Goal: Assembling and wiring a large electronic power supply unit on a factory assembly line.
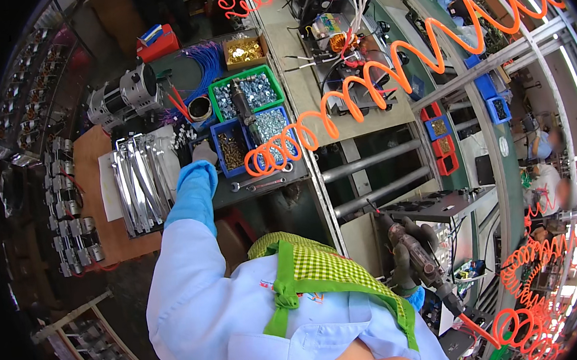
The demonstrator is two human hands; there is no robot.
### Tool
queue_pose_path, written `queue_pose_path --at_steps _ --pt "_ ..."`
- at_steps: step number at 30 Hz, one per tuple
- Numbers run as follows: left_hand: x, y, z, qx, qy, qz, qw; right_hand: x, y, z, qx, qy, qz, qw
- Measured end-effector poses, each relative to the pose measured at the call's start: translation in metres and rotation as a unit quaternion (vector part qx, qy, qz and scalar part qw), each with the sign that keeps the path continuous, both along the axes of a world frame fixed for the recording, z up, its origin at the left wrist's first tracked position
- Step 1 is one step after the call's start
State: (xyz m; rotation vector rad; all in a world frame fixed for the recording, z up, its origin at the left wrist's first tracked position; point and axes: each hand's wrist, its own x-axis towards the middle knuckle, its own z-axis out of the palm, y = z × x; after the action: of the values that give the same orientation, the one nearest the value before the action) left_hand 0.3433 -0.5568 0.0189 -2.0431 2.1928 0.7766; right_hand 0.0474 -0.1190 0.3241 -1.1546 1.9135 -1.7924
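Observation:
My left hand (pixel 204 154), in a grey glove below a blue sleeve cover, reaches down at the bench beside the blue bin of brass-coloured screws (pixel 231 150). Its fingertips are at some small black parts (pixel 180 139), too small to make out. Whether the fingers are closed on one cannot be seen. On the right, my right hand (pixel 405 265) wears a dark glove and grips a pneumatic screwdriver (pixel 415 255), its tip pointing up and left toward a black metal panel (pixel 441 204). An orange air hose (pixel 478 330) runs from the tool's lower end.
A green bin (pixel 272 101) and another blue bin (pixel 287 121) hold metal hardware. A second air tool (pixel 244 106) hangs over them on a coiled orange hose (pixel 357 103). Wrenches (pixel 262 182), metal strips (pixel 143 183) and a motor (pixel 124 96) lie nearby. Rollers (pixel 374 160) cross the line.

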Motion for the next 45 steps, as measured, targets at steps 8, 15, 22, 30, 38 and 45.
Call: queue_pose_path --at_steps 8,15,22,30,38,45 --pt "0.013 0.024 0.034 -0.029 0.021 -0.066 0.997 0.003 0.001 0.006 -0.013 0.005 -0.038 0.999" --pt "-0.01 0.001 0.005 -0.032 0.093 -0.103 0.99 0.001 -0.004 0.019 0.007 0.017 -0.02 1.0" --pt "0.028 -0.005 -0.047 -0.121 0.14 -0.125 0.975 0.0 0.003 0.034 -0.019 0.006 -0.03 0.999" --pt "0.028 -0.003 -0.034 0.088 0.445 0.182 0.873 -0.01 0.023 0.047 -0.002 0.047 -0.039 0.998" --pt "0.055 0.006 -0.052 0.133 0.73 0.396 0.541 -0.005 0.022 0.047 -0.072 -0.039 0.002 0.997" --pt "0.087 0.008 -0.024 0.189 0.793 0.363 0.45 -0.017 0.038 0.073 -0.02 -0.022 0.031 0.999"
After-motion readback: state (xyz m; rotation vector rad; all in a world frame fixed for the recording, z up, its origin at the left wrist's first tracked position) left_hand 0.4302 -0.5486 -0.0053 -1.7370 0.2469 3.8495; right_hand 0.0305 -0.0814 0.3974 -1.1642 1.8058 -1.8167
